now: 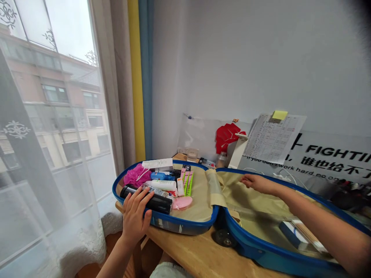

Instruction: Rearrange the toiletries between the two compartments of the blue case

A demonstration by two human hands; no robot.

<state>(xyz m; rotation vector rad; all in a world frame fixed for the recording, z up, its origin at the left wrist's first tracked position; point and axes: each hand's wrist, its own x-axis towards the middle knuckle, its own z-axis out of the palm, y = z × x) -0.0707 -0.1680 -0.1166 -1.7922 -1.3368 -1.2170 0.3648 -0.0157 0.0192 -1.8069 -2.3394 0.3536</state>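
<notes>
An open blue suitcase (pixel 185 227) with a beige lining lies spread in two halves. My left hand (pixel 137 210) rests over the near rim of the left half, fingers stretched across a black cylindrical bottle (pixel 160 202). Around that bottle lie a pink bath puff (pixel 136 175), a blue bottle (pixel 162 176), a white tube (pixel 162 185), a pink oval item (pixel 182 203), a white box (pixel 157 165) and slim pink-and-green packets (pixel 188 182). Above the right half hovers my right hand (pixel 257 183), fingers curled together; whether they pinch anything is hidden. Books (pixel 294 234) lie below its forearm.
The suitcase sits on a wooden table (pixel 185 249); its black wheel (pixel 224 238) shows near the hinge. Behind it are a small glass bottle (pixel 221 159), a white stand (pixel 238 150) and cables (pixel 285 175). Curtains (pixel 135 81) and a window are at left.
</notes>
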